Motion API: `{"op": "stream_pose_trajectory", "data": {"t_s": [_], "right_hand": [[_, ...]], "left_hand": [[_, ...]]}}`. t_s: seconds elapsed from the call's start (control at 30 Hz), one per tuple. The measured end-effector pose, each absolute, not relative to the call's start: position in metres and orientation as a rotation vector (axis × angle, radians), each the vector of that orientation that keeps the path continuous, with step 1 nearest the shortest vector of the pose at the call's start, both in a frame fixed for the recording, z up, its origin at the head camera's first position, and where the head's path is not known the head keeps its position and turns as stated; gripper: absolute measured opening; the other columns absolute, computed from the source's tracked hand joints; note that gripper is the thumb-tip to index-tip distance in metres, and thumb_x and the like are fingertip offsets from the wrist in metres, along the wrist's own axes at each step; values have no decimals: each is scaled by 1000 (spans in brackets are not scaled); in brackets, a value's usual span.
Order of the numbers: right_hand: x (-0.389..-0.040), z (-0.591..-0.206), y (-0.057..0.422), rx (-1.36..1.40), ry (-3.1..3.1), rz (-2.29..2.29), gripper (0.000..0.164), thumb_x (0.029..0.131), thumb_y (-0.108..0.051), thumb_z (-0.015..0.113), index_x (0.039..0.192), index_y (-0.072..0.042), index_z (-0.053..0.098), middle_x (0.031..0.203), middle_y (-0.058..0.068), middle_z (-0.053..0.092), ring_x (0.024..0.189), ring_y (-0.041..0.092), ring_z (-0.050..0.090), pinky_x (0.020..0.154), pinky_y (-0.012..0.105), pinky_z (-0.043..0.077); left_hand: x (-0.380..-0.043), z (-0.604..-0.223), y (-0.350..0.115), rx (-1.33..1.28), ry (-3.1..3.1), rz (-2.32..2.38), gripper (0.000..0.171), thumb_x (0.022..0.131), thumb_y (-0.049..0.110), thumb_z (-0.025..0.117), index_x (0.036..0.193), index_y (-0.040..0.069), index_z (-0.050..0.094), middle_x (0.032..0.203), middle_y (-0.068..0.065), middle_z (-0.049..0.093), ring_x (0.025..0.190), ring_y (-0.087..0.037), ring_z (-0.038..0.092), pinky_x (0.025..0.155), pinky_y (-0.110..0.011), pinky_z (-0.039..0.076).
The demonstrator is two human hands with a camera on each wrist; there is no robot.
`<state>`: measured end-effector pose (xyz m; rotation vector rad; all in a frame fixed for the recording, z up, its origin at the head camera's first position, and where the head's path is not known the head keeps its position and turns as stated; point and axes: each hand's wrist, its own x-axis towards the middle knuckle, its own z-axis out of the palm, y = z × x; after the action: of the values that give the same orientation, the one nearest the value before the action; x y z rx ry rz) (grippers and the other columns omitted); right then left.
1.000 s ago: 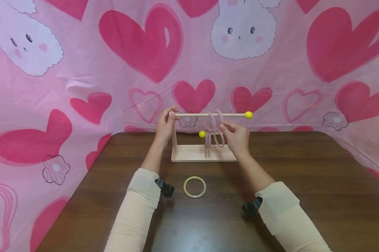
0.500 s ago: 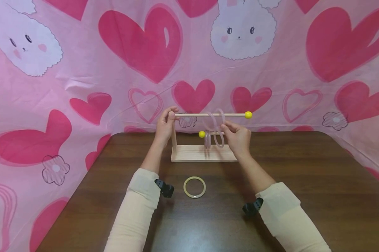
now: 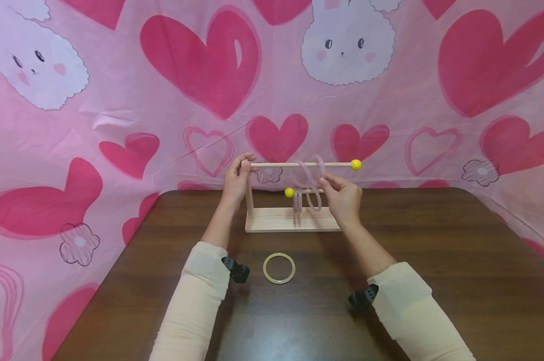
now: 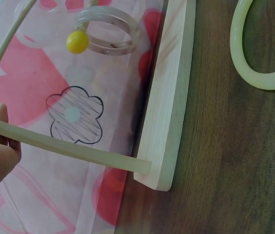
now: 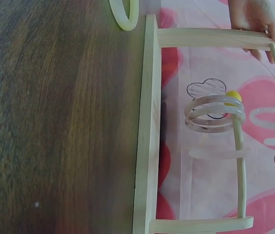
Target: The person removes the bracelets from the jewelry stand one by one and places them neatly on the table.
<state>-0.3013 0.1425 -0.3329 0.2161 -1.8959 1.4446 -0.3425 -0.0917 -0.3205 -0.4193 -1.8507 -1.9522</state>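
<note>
A wooden bangle stand (image 3: 272,221) has two level rods, each tipped with a yellow bead. At the top of its left post, my left hand (image 3: 237,183) grips the wood with thumb and fingers. My right hand (image 3: 346,200) pinches a pale pink bangle (image 3: 322,165) that hangs round the upper rod (image 3: 276,164). Left of it, another pink bangle (image 5: 253,117) hangs on the same rod. The lower rod (image 5: 241,175) carries two greyish bangles (image 5: 210,127) near its yellow bead (image 4: 77,42), plus a pink bangle (image 3: 309,199) farther along.
A pale yellow-green bangle (image 3: 265,268) lies flat on the dark wooden table (image 3: 281,321), in front of the stand and between the forearms. Behind the table hangs a pink cloth (image 3: 281,90) printed with hearts and rabbits. Each sleeve cuff has a small black camera (image 3: 237,271).
My right hand has shifted slightly right along the upper rod with the pinched bangle, widening the gap to the other pink bangle. My left hand stays on the post.
</note>
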Motion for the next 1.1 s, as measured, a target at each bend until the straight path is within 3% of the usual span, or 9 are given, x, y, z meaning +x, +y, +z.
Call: {"op": "stream_pose_trajectory", "data": {"t_s": [0.23,0.5,0.7,0.93,1.1], "right_hand": [[-301,-335,145,209,-1864,1430,18,79,-4,71,94,6,70,85,20,67,69,-15,56,64,10,46],[-300,-336,148,160,-1855,1421,18,79,-5,72,94,5,71,85,19,68,70,-15,56,62,8,45],[-300,-333,153,123,-1831,1454,17,80,-6,72,94,4,71,85,19,68,69,-14,57,63,9,46],[-300,-332,158,116,-1806,1497,17,81,-7,71,93,3,72,85,20,67,70,-12,58,64,9,46],[-299,-331,159,88,-1802,1501,17,81,-7,71,94,4,71,85,20,67,71,-11,58,65,11,47]], "left_hand": [[-342,-320,-92,-421,-1855,-1960,31,97,13,44,122,-4,51,120,-19,56,99,-31,57,90,-29,38],[-341,-321,-92,-422,-1844,-1969,30,97,13,45,122,-3,51,120,-19,56,85,-5,57,88,-26,38],[-342,-321,-92,-419,-1852,-1957,32,96,16,45,121,-3,52,119,-18,56,85,-6,57,89,-28,39],[-342,-320,-91,-422,-1849,-1964,32,96,16,45,122,-3,51,119,-18,56,91,-17,58,90,-29,39],[-342,-320,-91,-426,-1830,-1983,32,96,14,44,122,-5,50,119,-19,56,86,-9,58,91,-30,39]]}}
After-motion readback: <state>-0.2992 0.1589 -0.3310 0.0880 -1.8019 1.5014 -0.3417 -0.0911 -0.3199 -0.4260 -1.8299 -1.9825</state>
